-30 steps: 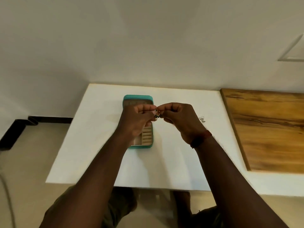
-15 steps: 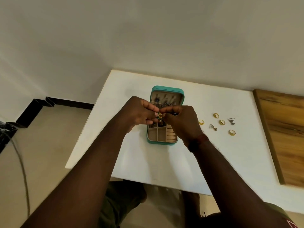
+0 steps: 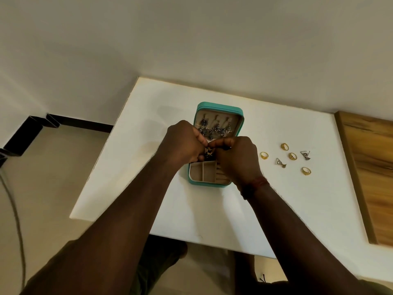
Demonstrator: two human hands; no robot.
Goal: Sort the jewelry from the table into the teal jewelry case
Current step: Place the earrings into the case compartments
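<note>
Two hands, left hand (image 3: 182,143), right hand (image 3: 237,159), pinching gold jewelry (image 3: 209,152), white table (image 3: 297,209), beige wall (image 3: 191,39)

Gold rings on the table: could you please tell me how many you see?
4, all right of the case: rearmost ring, leftmost ring, middle ring, frontmost ring. The left hand and right hand may hide others.

— Centre of the tabletop (image 3: 212,213)?
— The jewelry case (image 3: 209,184), open, lid half away from me, hanging pieces (image 3: 214,128) in the lid.
— Above it?
— My left grip (image 3: 182,143) and right grip (image 3: 236,156), touching, a small piece (image 3: 209,152) pinched between them.
— Right of the case?
— Four rings (image 3: 264,155), two earrings (image 3: 280,162), loose; board (image 3: 370,173) beyond.
</note>
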